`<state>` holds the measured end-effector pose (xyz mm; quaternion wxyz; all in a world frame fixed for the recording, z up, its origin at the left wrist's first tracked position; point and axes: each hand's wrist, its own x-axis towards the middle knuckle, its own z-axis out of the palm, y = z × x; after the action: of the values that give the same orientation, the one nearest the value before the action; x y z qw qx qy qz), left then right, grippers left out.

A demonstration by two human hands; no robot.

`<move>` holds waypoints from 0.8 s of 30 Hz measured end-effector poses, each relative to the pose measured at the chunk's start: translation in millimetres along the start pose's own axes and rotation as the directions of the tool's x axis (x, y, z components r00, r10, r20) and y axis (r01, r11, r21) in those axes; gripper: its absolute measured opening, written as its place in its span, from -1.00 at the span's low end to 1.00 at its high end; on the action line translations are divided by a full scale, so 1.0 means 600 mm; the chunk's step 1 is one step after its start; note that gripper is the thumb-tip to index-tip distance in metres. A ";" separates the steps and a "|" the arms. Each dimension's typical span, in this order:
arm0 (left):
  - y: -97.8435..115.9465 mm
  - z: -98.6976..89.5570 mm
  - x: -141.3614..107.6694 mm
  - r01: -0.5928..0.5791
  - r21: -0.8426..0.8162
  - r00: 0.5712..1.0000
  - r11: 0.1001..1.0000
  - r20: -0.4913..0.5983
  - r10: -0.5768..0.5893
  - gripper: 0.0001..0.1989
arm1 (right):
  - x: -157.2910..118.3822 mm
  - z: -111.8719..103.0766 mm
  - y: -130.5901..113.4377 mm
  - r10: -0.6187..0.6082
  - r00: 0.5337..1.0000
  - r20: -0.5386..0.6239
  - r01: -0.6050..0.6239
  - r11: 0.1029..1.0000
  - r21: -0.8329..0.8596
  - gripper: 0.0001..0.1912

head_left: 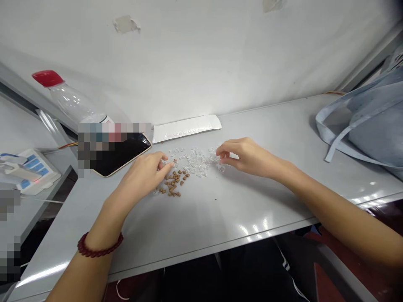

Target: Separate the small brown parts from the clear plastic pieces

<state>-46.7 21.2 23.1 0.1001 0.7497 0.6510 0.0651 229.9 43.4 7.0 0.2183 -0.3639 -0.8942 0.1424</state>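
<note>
Two loose heaps of small pieces lie on the grey desk [214, 222], nearer its back edge than its right edge: clear pieces [197, 162] spread widely between the hands, and brown pieces [173, 182] grouped toward the front edge and a little to the left. A few clear bits lie apart from the main spread, by the left fingers and beside the brown group.

The left hand [145, 173] is at the left side of the brown pieces, its thumb and forefinger bent toward each other with tiny pieces at the tips; I cannot tell whether they grip any. A dark red bracelet [99, 248] circles that wrist. The right hand [247, 156] is over the right side of the clear pieces, fingers curled and thumb brought near the forefinger; whether a piece is pinched there, I cannot tell. One clear piece shows just below the thumb.

Along the back edge lies a white packet [187, 128]. Toward the back left corner are a black-screened device [129, 152] and a clear bottle [74, 100] with a red cap. A pale blue bag [374, 121] rests at the right end.
</note>
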 end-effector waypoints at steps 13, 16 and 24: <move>0.057 0.029 -0.027 -0.154 -0.029 0.983 0.988 0.096 0.156 -0.79 | -0.003 0.071 -0.041 -0.215 0.975 -0.058 0.211 0.975 -0.065 -0.77; 0.059 0.041 -0.024 -0.177 -0.044 0.981 0.983 0.069 0.180 -0.79 | -0.003 0.083 -0.046 -0.200 0.978 -0.057 0.190 0.971 -0.143 -0.77; 0.047 0.040 -0.019 -0.231 -0.093 0.966 0.968 0.096 0.240 -0.80 | -0.003 0.079 -0.041 -0.097 0.994 0.058 0.103 0.990 -0.100 -0.78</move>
<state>-15.5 4.4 6.9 0.1565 0.8194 0.5478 0.0629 193.2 20.3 -24.0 0.1823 -0.3255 -0.9230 0.0947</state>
